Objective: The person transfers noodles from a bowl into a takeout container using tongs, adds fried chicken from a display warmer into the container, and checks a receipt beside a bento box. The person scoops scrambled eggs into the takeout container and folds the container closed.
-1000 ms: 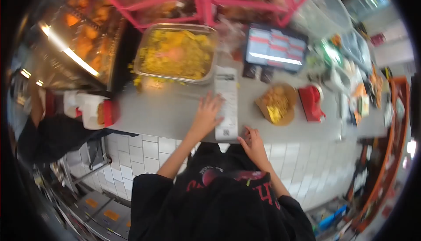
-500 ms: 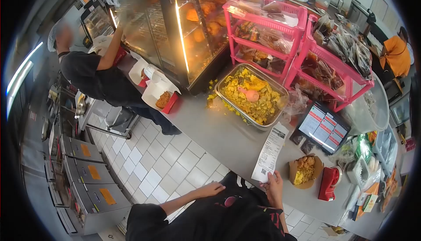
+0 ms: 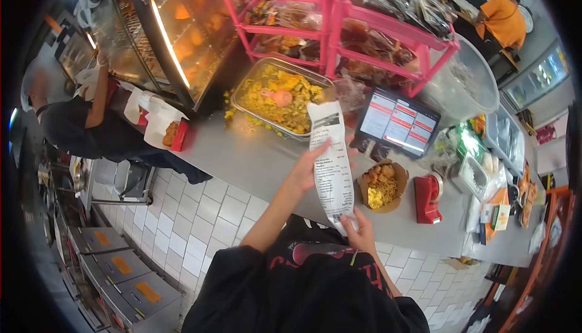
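Observation:
A long printed receipt (image 3: 333, 172) is held upright in front of me, over the counter's edge. My left hand (image 3: 305, 169) is closed on its left side near the middle, and some of its fingers are hidden behind the paper. The lower end is pinched by my right hand (image 3: 359, 231). Just right of the receipt stands an open brown takeaway box (image 3: 395, 202) with noodles, yellow pieces and fried pieces. Behind its top end is a metal tray (image 3: 239, 104) of yellow food with a pink scoop-like thing (image 3: 281, 98) in it.
On the steel counter (image 3: 236, 162) are a tablet (image 3: 397, 122), a red tape dispenser (image 3: 428, 199) and pink racks (image 3: 388, 23) of bagged items. A lit food warmer (image 3: 200, 42) stands at the back left. A co-worker (image 3: 82, 121) is at the left, another person (image 3: 504, 22) far right.
My left hand has come up and right from beside my body to take hold of the receipt. The receipt has moved up and is more upright. My view has turned right.

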Available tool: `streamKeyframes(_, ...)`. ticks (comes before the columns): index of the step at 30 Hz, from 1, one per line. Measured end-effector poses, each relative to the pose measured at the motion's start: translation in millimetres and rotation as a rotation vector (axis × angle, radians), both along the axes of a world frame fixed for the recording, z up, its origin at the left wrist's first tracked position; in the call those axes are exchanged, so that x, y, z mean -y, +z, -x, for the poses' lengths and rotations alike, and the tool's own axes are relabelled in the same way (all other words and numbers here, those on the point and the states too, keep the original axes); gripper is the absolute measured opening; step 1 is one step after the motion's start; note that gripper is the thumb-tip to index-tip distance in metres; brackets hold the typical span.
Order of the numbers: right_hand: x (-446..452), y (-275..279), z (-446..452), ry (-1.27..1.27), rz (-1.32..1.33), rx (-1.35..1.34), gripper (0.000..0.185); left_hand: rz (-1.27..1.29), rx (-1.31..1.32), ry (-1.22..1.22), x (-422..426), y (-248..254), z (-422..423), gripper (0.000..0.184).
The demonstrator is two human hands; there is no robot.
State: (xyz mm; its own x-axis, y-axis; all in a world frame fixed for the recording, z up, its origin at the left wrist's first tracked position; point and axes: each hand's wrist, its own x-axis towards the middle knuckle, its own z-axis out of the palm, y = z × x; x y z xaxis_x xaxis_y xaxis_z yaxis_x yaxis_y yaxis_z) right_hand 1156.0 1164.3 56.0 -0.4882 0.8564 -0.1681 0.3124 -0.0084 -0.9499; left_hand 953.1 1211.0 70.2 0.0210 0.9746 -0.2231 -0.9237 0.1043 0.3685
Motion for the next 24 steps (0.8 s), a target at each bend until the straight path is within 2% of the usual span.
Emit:
streamKeyframes(2, 2.8, 7.4, -0.1, -0.014, -0.036, 0.020, 0.018, -0.076, -0.024, -0.042, -9.7, -24.3, 24.9, 0.052)
streamKeyframes(4, 8.2, 14.1, 0.8, -0.042, 0.032, 0.181, 0.017, -0.128, 0.234, 0.308, -23.2, 6.0, 20.9, 0.049)
streamKeyframes(5, 10.3, 10.9, -0.6, -0.049, 0.036, 0.181, 0.017, -0.124, 0.234, 0.300, -26.9, 7.1, 25.3, 0.049)
streamKeyframes(7, 12.6, 7.4, -0.8, -0.018, -0.407, 0.128, 0.018, -0.435, 0.371, 0.289, -30.0, 9.2, 35.4, 0.042)
streamKeyframes(8, 9.2, 7.9, -0.9, -0.028, -0.406, 0.130, 0.018, -0.432, 0.373, 0.280, -29.8, 10.0, 35.1, 0.042)
streamKeyframes(10, -0.6, 24.7, 7.9, -0.017, -0.472, -0.023, 0.019, -0.421, 0.042, 0.327, -25.6, 15.0, 31.4, 0.040)
streamKeyframes(11, 4.4, 26.5, 11.3, -0.091, 0.052, -0.195, 0.016, -0.377, -0.016, 0.363, -23.6, 23.8, 25.7, 0.038)
streamKeyframes(12, 6.0, 21.2, 9.5, -0.101, 0.054, -0.194, 0.016, -0.373, -0.013, 0.353, -21.7, 40.8, 19.4, 0.038)
streamKeyframes(14, 7.0, 6.9, 4.4, -0.015, 0.340, -0.176, 0.019, 0.079, -0.228, 0.508, -21.4, 69.9, 8.2, 0.028)
streamKeyframes(15, 11.3, 8.7, 7.4, 0.032, 0.212, -0.078, 0.021, -0.063, -0.092, 0.492, -20.0, 61.8, 19.8, 0.020)
streamKeyframes(16, 13.4, 10.3, 8.8, 0.021, 0.214, -0.072, 0.021, -0.059, -0.085, 0.481, -18.4, 53.6, 34.5, 0.020)
streamKeyframes(18, 18.4, 15.6, 11.8, 0.160, -0.132, 0.235, 0.027, -0.377, 0.115, 0.131, -17.7, 39.8, 57.8, 0.020)
streamKeyframes(19, 18.7, 24.1, 16.0, 0.185, -0.108, 0.203, 0.031, -0.326, 0.198, 0.119, -21.3, 35.1, 59.8, 0.020)
streamKeyframes(22, 17.3, 9.1, 19.6, 0.106, 0.024, 0.156, 0.027, -0.174, 0.174, 0.088, -41.4, 8.0, 52.4, 0.020)
streamKeyframes(23, 16.1, -14.5, 19.2, 0.047, -0.088, 0.035, 0.015, -0.109, 0.012, 0.031, -54.4, -23.9, 54.6, 0.020)
streamKeyframes(24, 14.8, -32.8, 17.8, 0.043, -0.082, 0.040, 0.015, 0.250, -0.482, 0.142, -56.1, -11.2, 35.2, 0.025)
